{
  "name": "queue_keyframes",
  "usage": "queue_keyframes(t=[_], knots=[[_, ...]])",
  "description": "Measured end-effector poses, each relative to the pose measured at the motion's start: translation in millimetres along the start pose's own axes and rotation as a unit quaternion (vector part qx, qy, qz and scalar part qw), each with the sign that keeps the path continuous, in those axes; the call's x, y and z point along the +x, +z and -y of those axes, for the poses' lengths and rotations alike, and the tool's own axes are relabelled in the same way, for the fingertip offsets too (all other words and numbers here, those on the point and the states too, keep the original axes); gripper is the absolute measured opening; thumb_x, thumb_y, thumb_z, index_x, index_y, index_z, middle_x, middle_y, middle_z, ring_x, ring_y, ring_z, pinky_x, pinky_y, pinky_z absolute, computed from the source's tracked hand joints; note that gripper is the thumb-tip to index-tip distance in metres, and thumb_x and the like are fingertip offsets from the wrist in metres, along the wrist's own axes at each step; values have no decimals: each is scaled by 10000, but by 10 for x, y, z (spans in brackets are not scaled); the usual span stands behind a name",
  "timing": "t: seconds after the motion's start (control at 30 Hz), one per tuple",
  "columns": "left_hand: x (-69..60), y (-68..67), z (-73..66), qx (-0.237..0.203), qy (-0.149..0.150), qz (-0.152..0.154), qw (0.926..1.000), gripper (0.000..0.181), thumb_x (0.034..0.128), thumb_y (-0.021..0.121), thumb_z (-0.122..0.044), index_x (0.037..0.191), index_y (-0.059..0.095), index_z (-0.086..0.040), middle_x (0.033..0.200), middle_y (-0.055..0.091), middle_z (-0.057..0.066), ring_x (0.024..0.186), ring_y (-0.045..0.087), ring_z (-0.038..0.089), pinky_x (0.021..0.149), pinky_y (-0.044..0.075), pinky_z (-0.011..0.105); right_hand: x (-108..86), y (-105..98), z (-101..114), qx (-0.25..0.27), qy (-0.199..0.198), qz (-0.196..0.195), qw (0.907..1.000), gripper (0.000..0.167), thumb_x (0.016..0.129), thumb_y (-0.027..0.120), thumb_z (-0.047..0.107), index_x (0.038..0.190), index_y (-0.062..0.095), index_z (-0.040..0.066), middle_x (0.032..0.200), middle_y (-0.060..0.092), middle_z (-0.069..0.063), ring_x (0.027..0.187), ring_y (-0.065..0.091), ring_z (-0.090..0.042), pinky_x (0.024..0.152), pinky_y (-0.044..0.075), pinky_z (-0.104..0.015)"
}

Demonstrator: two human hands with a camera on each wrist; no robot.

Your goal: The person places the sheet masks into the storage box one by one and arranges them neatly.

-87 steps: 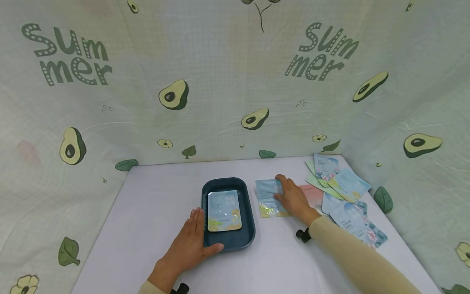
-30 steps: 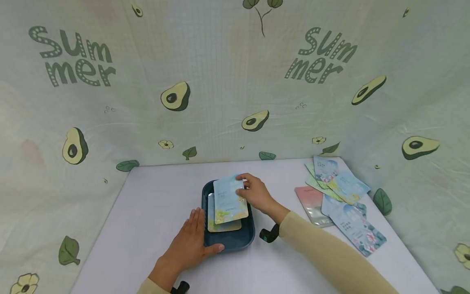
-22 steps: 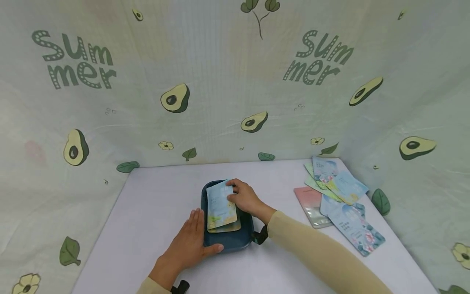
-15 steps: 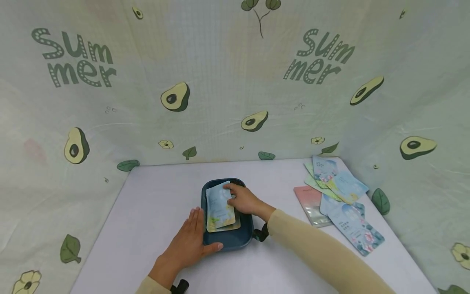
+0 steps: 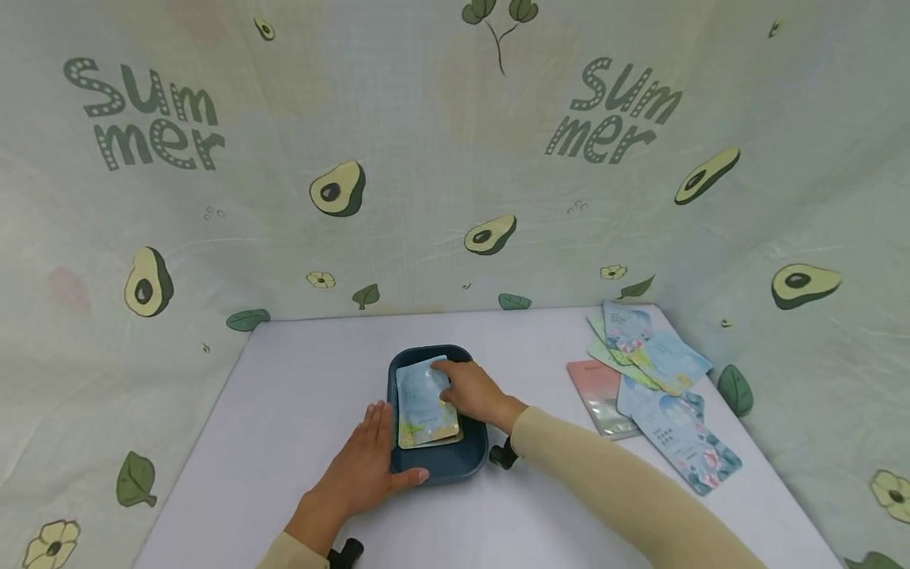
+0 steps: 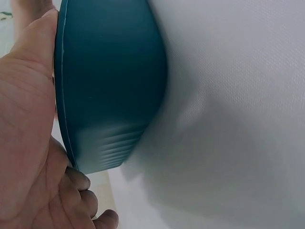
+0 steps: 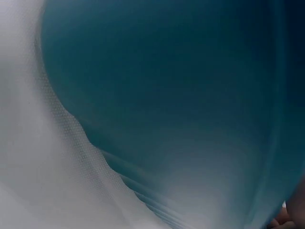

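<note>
A dark blue tray (image 5: pixel 455 468) lies on the table, with light blue packets (image 5: pixel 423 405) stacked inside it. My left hand (image 5: pixel 359 466) rests against the tray's left side and near corner, fingers straight and thumb spread; the left wrist view shows the palm of the left hand (image 6: pixel 28 129) along the rim of the tray (image 6: pixel 109 81). At the stack's upper right edge, my right hand (image 5: pixel 475 391) pinches the top packet between thumb and fingers. In the right wrist view, the outer wall of the tray (image 7: pixel 157 95) fills most of the picture and hides the packets.
To the right, several blue and green packets (image 5: pixel 671 359) overlap in a loose pile. Beside them lie a pink and silver packet (image 5: pixel 600 387) and a blue flowered packet (image 5: pixel 688 442). A printed cloth (image 5: pixel 419 118) hangs behind the white table (image 5: pixel 298 371).
My right hand has carried a blue packet from the table leftward into the tray and lowered it onto the one lying there. My left hand has stayed at the tray's side.
</note>
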State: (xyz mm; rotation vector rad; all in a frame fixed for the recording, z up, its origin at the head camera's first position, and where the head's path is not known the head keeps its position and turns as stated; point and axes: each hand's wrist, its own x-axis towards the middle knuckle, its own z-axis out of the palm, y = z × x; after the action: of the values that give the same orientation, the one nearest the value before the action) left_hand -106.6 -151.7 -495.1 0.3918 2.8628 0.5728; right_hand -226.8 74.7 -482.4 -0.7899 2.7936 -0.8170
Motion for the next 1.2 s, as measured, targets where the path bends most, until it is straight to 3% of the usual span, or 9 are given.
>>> queue_keyframes(t=[0.23, 0.4, 0.63, 0.83, 1.07, 1.2], knots=[[-1, -4, -21, 39, -39, -38, 10000, 1258, 871, 689, -765, 1638, 192, 99, 1728, 174, 281, 1621, 138, 447, 1268, 274, 614, -30, 2, 32, -31, 189, -297, 9994, 483, 983, 776, 206, 1417, 624, 61, 1162, 638, -138, 924, 650, -180, 838, 603, -341], [1, 19, -14, 26, -138, -63, 9999, 1270, 856, 700, -771, 1645, 189, 83, 1734, 175, 267, 1624, 139, 437, 1272, 273, 603, -140, -68, -1, 247, -120, -821, 9962, 356, 1032, 709, 250, 1323, 689, 45, 1031, 651, -66, 858, 594, -140, 748, 547, -306], [-6, 39, -12, -106, -230, -67, 9997, 1277, 855, 708, -765, 1659, 159, 62, 1744, 157, 247, 1630, 126, 420, 1281, 253, 600, -498, -239, -232, 45, -46, -1600, 9871, 262, 1011, 736, 193, 1234, 721, 58, 1042, 688, -23, 922, 671, -134, 810, 613, -308], [-17, 40, -7, -150, -227, -69, 9996, 1278, 858, 708, -762, 1657, 155, 67, 1744, 150, 250, 1632, 115, 422, 1284, 245, 604, -819, -358, -526, -522, 175, -1853, 9811, 252, 997, 751, 199, 1204, 731, 58, 1094, 722, -62, 936, 718, -193, 805, 625, -371], [-3, 70, 9, -68, -219, -140, 9996, 1269, 859, 708, -761, 1661, 160, 54, 1751, 138, 238, 1636, 101, 413, 1291, 214, 615, -1162, -462, -956, -1476, 394, -1711, 9733, 426, 990, 760, 211, 1314, 657, -44, 1288, 693, -211, 1212, 662, -392, 1024, 559, -535], [22, 119, 0, 101, -186, -266, 9994, 1247, 863, 688, -775, 1656, 199, 53, 1748, 160, 233, 1633, 122, 412, 1288, 170, 654, -1428, -541, -1211, -1860, 602, -1452, 9699, 574, 973, 777, 225, 1385, 571, -117, 1374, 627, -300, 1285, 600, -466, 1060, 521, -581]])
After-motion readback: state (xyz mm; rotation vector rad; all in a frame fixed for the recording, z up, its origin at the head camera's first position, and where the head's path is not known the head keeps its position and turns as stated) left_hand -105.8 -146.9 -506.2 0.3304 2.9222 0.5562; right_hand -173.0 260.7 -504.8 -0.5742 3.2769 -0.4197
